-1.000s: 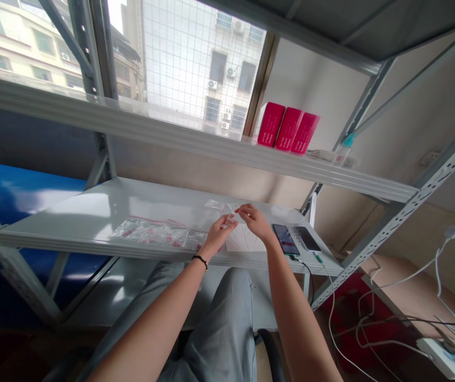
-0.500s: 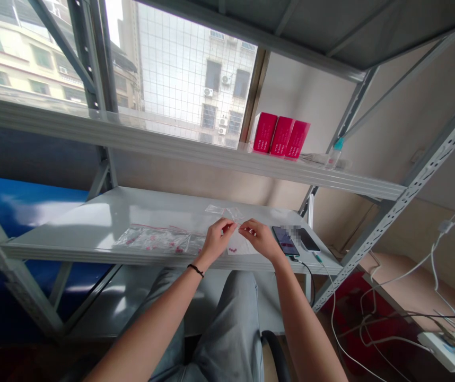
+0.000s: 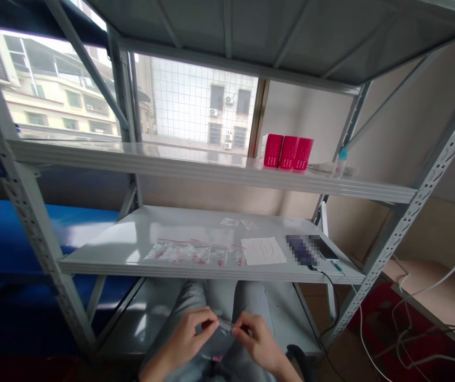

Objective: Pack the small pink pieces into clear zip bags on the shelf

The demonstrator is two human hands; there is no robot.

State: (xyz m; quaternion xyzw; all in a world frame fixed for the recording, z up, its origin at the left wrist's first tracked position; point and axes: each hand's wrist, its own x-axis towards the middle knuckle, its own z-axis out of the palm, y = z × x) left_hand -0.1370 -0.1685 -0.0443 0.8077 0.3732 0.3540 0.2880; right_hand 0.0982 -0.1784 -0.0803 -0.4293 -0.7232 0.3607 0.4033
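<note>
Pinching clear plastic bag [image 3: 218,346], L hand [image 3: 192,334] & R hand [image 3: 256,340] prob. both clamped.

A small clear plastic bag [image 3: 220,339] hangs between the two hands, just above the lap. The left hand [image 3: 191,339] and the right hand [image 3: 256,342] pinch it near its top. The bag is thin and soft, and it droops down. Small pink bits [image 3: 215,358] sit low in it, too small to tell what they are.

More bags [image 3: 195,254] lie flat in a row near the front edge of the shelf [image 3: 104,239]. They hold pink bits too, and thin red lines run along their tops. Two flat clear bags [image 3: 229,222] lie side by side near the back edge.
</note>
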